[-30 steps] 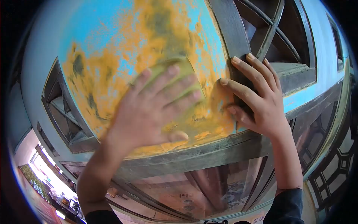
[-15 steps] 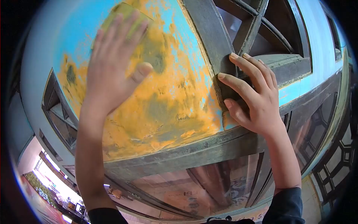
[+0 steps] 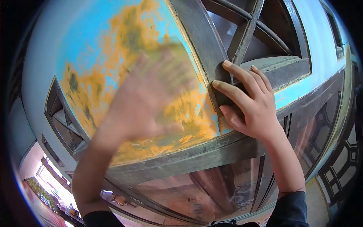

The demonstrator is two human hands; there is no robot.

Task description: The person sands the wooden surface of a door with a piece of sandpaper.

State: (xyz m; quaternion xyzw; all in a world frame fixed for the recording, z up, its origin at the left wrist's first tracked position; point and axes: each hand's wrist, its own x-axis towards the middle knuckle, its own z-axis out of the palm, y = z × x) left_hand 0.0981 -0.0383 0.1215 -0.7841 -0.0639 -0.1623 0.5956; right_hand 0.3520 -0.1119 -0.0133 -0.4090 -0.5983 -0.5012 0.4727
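Note:
My left hand (image 3: 145,100) lies flat, smeared by motion, on a yellowish sheet of sandpaper (image 3: 180,52) against the wall panel. Its fingers are stretched over the sheet and hide much of it. Under and around it, the panel (image 3: 130,32) is patchy orange and grey over bright blue paint. My right hand (image 3: 253,104) rests with spread, bent fingers on the dark wooden frame (image 3: 206,49) bordering the panel; it holds no tool.
A dark lattice opening (image 3: 261,30) lies at the upper right, and a smaller one (image 3: 64,119) at the left. Below the panel runs a dark wooden rail (image 3: 181,159) above a glazed section (image 3: 200,189). A patterned metal grille (image 3: 344,166) stands at the far right.
My left hand has swept right and somewhat down across the panel with the sandpaper. My right hand stays on the frame, and the view has shifted slightly.

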